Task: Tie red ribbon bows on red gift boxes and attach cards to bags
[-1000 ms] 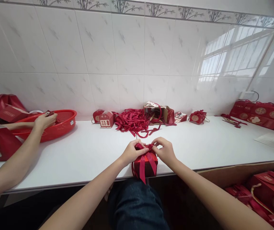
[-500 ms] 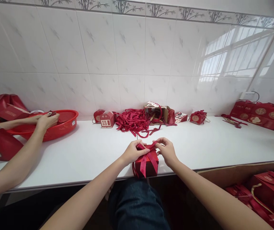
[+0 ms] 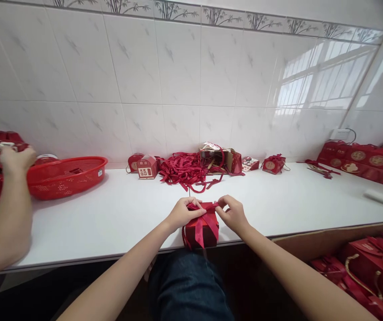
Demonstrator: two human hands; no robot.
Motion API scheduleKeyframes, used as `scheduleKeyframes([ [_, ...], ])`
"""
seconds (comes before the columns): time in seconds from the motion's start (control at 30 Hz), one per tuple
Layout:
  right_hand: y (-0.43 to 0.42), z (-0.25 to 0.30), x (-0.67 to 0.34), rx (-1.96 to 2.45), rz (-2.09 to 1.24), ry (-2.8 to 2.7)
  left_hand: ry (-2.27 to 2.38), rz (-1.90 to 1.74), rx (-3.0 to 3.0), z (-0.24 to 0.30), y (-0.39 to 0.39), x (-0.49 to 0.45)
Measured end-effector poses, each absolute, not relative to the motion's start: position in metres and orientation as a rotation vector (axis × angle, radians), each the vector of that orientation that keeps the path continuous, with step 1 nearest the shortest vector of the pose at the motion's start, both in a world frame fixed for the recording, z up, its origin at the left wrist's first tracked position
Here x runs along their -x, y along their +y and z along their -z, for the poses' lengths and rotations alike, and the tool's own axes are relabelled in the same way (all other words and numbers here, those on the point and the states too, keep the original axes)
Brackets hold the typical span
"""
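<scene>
A small red gift box wrapped with red ribbon sits at the near edge of the white counter. My left hand pinches the ribbon on the left of the box top. My right hand pinches the ribbon on the right. Both hands are closed on the ribbon over the box, and loose ribbon ends hang down its front.
A pile of red ribbons lies at the back by the tiled wall, with small red boxes beside it. A red basket stands left. Another person's hand holds something at far left. A cardboard carton of red boxes sits lower right.
The other person's hand has left the red basket and moved left and up to the red bags. My hands stay on the ribbon, shifting slightly over the box top.
</scene>
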State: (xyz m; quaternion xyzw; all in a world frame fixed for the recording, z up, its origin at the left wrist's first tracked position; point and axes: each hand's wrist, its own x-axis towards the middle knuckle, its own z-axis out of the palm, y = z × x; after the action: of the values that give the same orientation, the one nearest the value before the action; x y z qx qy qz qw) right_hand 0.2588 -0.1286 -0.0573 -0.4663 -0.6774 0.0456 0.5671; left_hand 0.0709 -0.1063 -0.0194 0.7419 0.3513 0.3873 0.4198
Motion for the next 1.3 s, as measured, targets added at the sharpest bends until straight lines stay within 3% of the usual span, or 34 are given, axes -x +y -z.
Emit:
scheduleKeyframes([
  [0.27, -0.128, 0.062, -0.265, 1.158, 0.064, -1.699, 0.711, -1.009, -1.619, 0.014, -0.102, -0.062],
  [0.53, -0.135, 0.056, -0.266, 1.235, 0.136, -1.784, 0.949, -0.980, -1.708, 0.011, -0.112, -0.069],
  [1.0, -0.138, 0.049, -0.273, 1.314, 0.511, -1.963, 0.944, -0.957, -1.757, 0.017, -0.111, -0.065],
  [1.17, -0.137, 0.049, -0.273, 1.330, 0.413, -1.919, 0.930, -0.969, -1.731, 0.023, -0.108, -0.064],
  [1.3, -0.134, 0.055, -0.271, 1.254, 0.075, -1.914, 0.920, -1.028, -1.816, 0.016, -0.108, -0.071],
])
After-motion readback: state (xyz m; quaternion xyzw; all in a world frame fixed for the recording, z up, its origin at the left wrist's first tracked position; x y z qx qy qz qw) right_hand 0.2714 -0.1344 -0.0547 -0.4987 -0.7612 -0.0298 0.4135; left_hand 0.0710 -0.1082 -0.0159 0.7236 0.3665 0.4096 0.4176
